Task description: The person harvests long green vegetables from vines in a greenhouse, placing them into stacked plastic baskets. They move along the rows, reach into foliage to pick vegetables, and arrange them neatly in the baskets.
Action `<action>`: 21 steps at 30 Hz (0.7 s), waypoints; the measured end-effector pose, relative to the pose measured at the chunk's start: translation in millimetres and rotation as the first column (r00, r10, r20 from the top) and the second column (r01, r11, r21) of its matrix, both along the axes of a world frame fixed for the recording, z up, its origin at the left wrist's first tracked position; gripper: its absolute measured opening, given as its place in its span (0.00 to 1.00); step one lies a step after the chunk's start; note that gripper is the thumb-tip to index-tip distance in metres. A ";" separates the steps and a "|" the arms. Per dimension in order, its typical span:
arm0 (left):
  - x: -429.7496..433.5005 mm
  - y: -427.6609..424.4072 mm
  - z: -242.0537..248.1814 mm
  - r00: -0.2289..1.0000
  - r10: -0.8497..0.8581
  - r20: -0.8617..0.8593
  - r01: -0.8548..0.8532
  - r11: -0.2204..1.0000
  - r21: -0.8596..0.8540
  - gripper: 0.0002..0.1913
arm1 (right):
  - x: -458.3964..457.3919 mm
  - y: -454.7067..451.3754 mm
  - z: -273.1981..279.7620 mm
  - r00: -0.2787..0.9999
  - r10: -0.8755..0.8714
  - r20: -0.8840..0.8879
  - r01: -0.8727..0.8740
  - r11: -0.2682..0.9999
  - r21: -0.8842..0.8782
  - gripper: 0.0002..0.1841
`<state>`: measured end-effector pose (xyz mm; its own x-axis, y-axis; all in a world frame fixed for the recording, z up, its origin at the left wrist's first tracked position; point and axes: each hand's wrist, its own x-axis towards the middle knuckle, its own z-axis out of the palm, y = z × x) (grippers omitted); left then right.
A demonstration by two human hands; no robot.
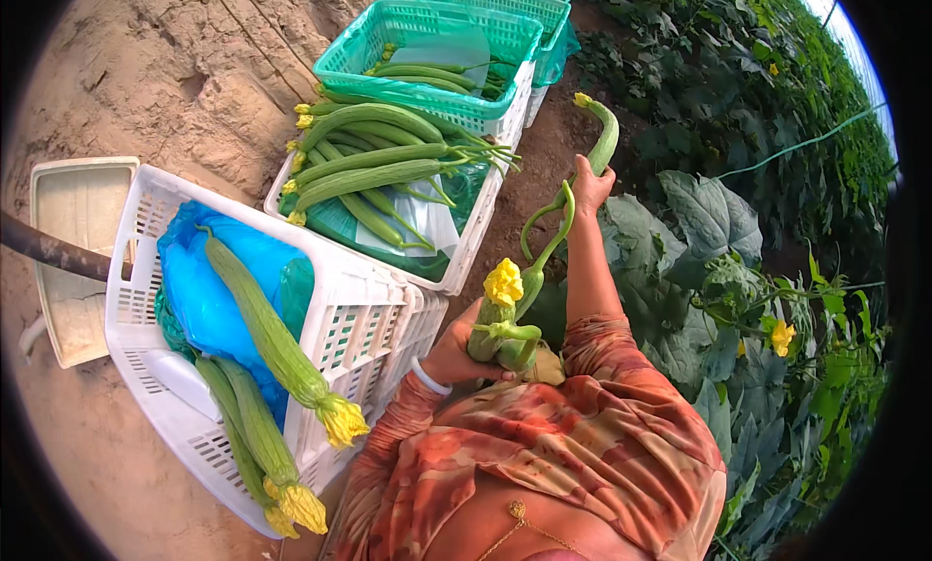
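Note:
My left hand (453,351), close to my body, is wrapped around a bunch of green luffa gourds (484,335); a yellow blossom (504,283) sits at the tip of one. Out ahead and to the right, my right hand (591,188) grips a curved luffa gourd (606,140) around its middle, its blossom end pointing away from me. To the left of my hands, a white plastic crate (473,251) bears a heap of luffas (378,164) with their yellow blossoms towards the left. Green film and a pale sheet lie under the heap.
Nearer on the left, a white crate (131,328) holds blue plastic film (211,259) and several luffas (262,313). Green-lined crates (342,70) stand farther off. A pale shallow tray (73,270) rests on bare soil (167,88). Leafy vines (713,219) crowd the right side.

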<state>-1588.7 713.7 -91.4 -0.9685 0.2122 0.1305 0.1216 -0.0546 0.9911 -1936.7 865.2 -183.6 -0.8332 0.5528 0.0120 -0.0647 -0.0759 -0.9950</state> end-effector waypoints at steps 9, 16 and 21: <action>-175.1 -17.7 28.7 0.977 0.199 0.070 -0.208 0.851 0.483 0.33 | -166.0 62.0 96.5 0.892 0.394 -0.223 -0.426 0.897 -0.120 0.23; -251.5 -61.0 56.6 0.918 0.393 -0.053 -0.264 0.707 0.657 0.32 | -248.8 33.3 190.2 0.669 0.484 -0.564 -0.688 0.690 -0.225 0.20; -310.6 -108.4 68.3 0.838 0.506 -0.202 -0.228 0.662 0.714 0.34 | -313.0 -34.8 246.4 0.372 0.677 -0.635 -0.867 0.497 0.022 0.20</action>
<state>-1899.3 605.3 -23.0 -0.7956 -0.4220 0.4348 0.6053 -0.5219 0.6011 -2249.7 830.4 62.8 -0.7856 -0.2823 0.5506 -0.2872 -0.6219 -0.7285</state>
